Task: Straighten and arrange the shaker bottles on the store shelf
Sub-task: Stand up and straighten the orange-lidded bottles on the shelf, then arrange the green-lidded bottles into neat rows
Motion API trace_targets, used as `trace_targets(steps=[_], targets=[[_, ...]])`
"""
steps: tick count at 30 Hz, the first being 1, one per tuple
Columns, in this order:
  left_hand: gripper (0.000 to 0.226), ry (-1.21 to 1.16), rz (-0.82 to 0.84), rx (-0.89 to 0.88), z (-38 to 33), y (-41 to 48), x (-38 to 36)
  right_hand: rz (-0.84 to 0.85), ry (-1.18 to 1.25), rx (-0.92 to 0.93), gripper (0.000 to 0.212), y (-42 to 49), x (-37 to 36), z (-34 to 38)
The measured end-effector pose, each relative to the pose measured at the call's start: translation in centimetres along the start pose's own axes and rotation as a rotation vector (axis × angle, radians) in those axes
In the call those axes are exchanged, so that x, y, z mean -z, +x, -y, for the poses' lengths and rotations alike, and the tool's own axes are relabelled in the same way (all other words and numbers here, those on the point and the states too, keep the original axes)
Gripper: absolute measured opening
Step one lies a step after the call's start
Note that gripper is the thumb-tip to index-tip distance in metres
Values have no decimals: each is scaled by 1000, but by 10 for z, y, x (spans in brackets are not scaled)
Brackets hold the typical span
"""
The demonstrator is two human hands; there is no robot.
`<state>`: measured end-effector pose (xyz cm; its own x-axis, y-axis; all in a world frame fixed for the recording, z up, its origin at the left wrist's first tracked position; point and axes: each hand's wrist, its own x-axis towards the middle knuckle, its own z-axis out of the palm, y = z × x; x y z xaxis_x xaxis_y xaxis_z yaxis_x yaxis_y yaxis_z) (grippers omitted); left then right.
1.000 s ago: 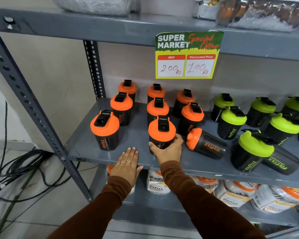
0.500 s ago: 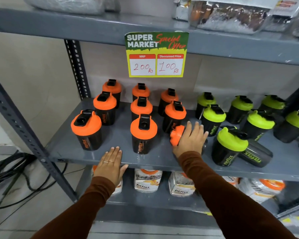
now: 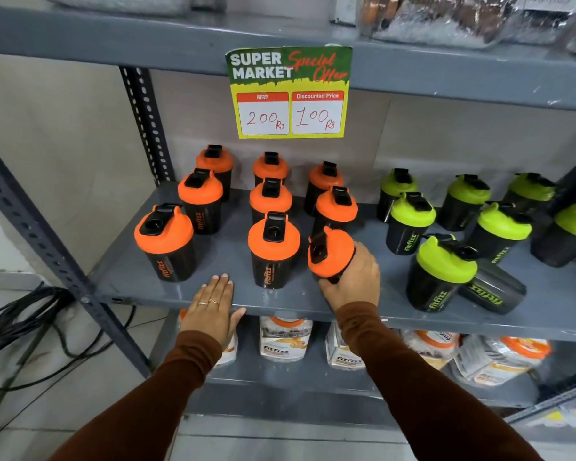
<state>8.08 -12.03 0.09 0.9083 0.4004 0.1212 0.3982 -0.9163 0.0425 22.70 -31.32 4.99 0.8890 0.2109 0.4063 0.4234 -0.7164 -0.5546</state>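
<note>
Several black shaker bottles with orange lids stand upright in rows on the grey shelf (image 3: 213,296). My right hand (image 3: 353,281) grips one orange-lidded shaker (image 3: 330,252), tilted with its lid facing me, just right of the front middle bottle (image 3: 273,249). My left hand (image 3: 215,302) lies flat on the shelf's front edge, fingers apart, holding nothing. To the right stand several green-lidded shakers; the front one (image 3: 441,274) is upright, and behind it another shaker (image 3: 492,291) lies on its side.
A price sign (image 3: 290,93) hangs from the shelf above. A slotted upright post (image 3: 147,124) runs at the back left. Packaged pouches (image 3: 285,339) fill the shelf below. Black cables (image 3: 24,324) lie on the floor at left.
My right hand left the front middle bottle, reached the orange-lidded shaker lying on its side, closed around it and has raised it partway. The left hand stayed on the shelf edge.
</note>
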Motion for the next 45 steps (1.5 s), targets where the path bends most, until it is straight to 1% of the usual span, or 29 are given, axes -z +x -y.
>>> trace_targets(steps=[2,3,5,7,10,14,16,17,18,20,22,24,27,29,31,32,33,35,37,38,39,40,41,43,45], targets=[[57,-8,-8,-10,-1,0,0,-15,261,-179,80,1,2,10],[59,3,-15,-16,1,0,-2,-25,335,-256,81,1,2,13],[61,12,-21,-18,1,1,-6,-29,415,-370,88,0,-1,16],[61,-7,-22,-14,1,1,-7,-31,442,-441,93,0,-4,16],[62,6,-12,7,0,2,-9,-29,458,-462,97,1,-5,14],[70,-97,-84,30,-14,-16,-15,2,492,-381,105,-8,-3,9],[69,-156,-66,-18,-35,-35,-23,35,490,-343,109,-17,2,1],[68,-176,-56,-66,-49,-42,-27,58,480,-332,108,-22,6,-5],[66,-190,-43,-125,-63,-46,-33,75,466,-312,103,-27,11,-13],[61,-190,-47,-263,-95,-48,-44,82,428,-212,83,-37,25,-34],[57,-195,-108,-362,-129,-42,-51,57,374,-91,59,-45,43,-62],[54,-172,-132,-424,-165,-33,-49,2,259,-11,45,-49,61,-95],[54,-123,-89,-451,-218,-19,-37,-129,56,38,31,-45,94,-141],[52,-106,-56,-411,-243,-9,-30,-195,-36,70,22,-35,117,-163],[57,-78,3,-357,-262,-1,-24,-232,-164,116,14,-20,134,-181],[59,-54,13,-332,-270,2,-23,-225,-225,115,15,-12,141,-187],[60,-30,10,-308,-276,5,-23,-205,-271,108,21,-3,146,-192],[62,-15,39,-249,-284,6,-20,-128,-343,119,44,16,151,-198],[67,-49,71,-180,-289,6,-18,17,-429,95,72,31,156,-196],[68,-61,61,-156,-290,7,-18,116,-461,65,82,37,156,-196],[67,-69,49,-146,-291,8,-19,195,-484,37,88,42,155,-197],[64,-69,43,-134,-291,9,-19,251,-514,12,90,47,152,-200],[57,-67,39,-122,-292,10,-17,271,-543,4,88,49,150,-202],[48,-69,7,-112,-293,12,-16,243,-555,17,81,51,150,-205],[43,-146,-24,-112,-294,11,-17,200,-489,26,76,50,149,-207]])
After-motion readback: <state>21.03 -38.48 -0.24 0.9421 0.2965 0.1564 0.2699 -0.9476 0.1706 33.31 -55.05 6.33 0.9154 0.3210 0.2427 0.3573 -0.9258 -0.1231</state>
